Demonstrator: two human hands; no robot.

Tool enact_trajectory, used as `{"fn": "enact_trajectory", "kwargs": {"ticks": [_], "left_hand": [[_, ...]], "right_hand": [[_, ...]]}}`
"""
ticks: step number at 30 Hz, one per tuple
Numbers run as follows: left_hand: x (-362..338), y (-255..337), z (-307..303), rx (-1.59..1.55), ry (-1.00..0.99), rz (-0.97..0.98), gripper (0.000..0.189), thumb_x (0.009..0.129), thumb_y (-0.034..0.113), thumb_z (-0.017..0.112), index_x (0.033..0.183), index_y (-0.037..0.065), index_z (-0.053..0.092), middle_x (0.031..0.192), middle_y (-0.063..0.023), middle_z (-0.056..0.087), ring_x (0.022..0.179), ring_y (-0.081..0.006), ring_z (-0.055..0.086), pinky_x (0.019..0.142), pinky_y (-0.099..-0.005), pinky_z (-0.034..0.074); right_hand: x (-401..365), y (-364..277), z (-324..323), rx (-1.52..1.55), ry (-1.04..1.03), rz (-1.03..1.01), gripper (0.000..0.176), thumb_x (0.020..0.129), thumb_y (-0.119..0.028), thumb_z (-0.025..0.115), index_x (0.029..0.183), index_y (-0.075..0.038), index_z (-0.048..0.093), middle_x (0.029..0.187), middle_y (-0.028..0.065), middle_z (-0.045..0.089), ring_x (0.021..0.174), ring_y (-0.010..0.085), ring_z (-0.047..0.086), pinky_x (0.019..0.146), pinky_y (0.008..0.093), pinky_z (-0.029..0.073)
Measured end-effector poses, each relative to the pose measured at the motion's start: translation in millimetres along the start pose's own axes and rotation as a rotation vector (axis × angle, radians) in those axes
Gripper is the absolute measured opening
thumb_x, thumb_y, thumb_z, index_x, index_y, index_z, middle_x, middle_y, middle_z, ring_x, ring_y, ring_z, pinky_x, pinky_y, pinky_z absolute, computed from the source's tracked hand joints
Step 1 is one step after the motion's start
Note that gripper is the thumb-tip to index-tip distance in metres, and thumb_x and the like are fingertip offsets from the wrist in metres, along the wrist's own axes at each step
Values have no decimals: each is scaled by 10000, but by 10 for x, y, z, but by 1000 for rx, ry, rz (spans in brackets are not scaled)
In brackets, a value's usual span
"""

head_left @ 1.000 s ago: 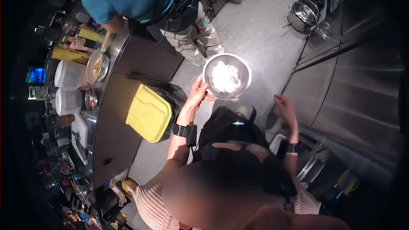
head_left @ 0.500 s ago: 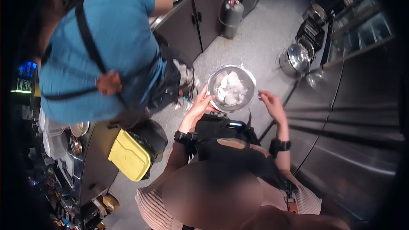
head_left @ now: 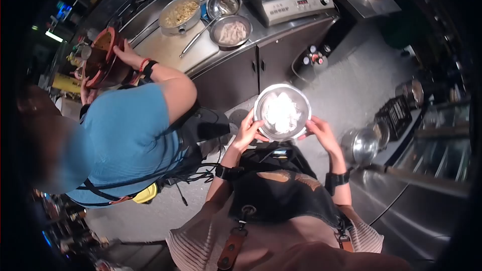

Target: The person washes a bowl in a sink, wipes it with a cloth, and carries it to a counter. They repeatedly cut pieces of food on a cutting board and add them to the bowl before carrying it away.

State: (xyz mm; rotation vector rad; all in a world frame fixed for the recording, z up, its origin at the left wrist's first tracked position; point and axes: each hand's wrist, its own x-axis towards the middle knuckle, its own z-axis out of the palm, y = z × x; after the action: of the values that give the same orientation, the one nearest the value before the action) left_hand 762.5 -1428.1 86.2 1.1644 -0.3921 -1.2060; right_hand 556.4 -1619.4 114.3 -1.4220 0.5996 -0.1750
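Observation:
A round metal bowl [head_left: 304,115] is held in front of my waist, between both hands. Inside it lies a heap of white pieces [head_left: 281,111], too bright under the light to make out exactly. My left hand [head_left: 248,131] grips the bowl's left side, thumb near the rim and fingers underneath. On the opposite side, my right hand [head_left: 321,133] holds the lower right rim, its fingers partly hidden by the bowl.
A co-worker in a blue shirt [head_left: 130,120] stands at left, hands on a reddish-brown pot [head_left: 103,57]. Along the counter are a cutting board [head_left: 155,50], food-filled pans [head_left: 231,31] and an induction cooker [head_left: 296,7]. A gas cylinder [head_left: 309,70] stands ahead; pots [head_left: 360,146] sit at right.
My right hand has moved from beside the bowl onto its rim. The view has turned toward the counter. The co-worker, previously reaching over the counter, now has both hands on the pot.

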Motion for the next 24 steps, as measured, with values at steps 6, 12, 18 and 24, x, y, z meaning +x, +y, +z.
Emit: {"fn": "enact_trajectory", "kwargs": {"ticks": [6, 12, 18, 24], "left_hand": [[422, 486, 222, 83, 300, 37, 616, 964, 130, 496, 1496, 98, 187, 1230, -154, 569, 845, -235, 692, 616, -293, 608], [497, 806, 80, 216, 552, 118, 582, 1012, 364, 424, 1500, 109, 235, 1219, -145, 603, 948, -259, 679, 736, -335, 563], [697, 1109, -263, 99, 519, 170, 587, 999, 429, 424, 1453, 67, 336, 1202, -179, 615, 929, -242, 678, 744, -315, 551], [1076, 1248, -461, 48, 396, 131, 465, 1011, 307, 455, 1408, 68, 419, 1181, -151, 625, 938, -209, 667, 749, -290, 540]], "right_hand": [[1262, -390, -265, -2, -202, -22, 295, 947, -127, 532, 1166, 67, 562, 810, 66, 684, 690, 106, 651, 632, 237, 496], [2270, -893, -253, -152, -299, -100, 230, 880, -102, 553, 1032, 50, 635, 743, 6, 645, 612, 53, 566, 564, 211, 454], [2946, -1856, -380, -58, -132, -226, 250, 884, -124, 551, 1011, 72, 640, 828, 59, 687, 697, 88, 628, 621, 232, 512], [4044, -2339, -836, -19, 88, -274, 254, 920, -127, 501, 970, 112, 571, 866, 135, 674, 715, 245, 704, 645, 306, 588]]}}
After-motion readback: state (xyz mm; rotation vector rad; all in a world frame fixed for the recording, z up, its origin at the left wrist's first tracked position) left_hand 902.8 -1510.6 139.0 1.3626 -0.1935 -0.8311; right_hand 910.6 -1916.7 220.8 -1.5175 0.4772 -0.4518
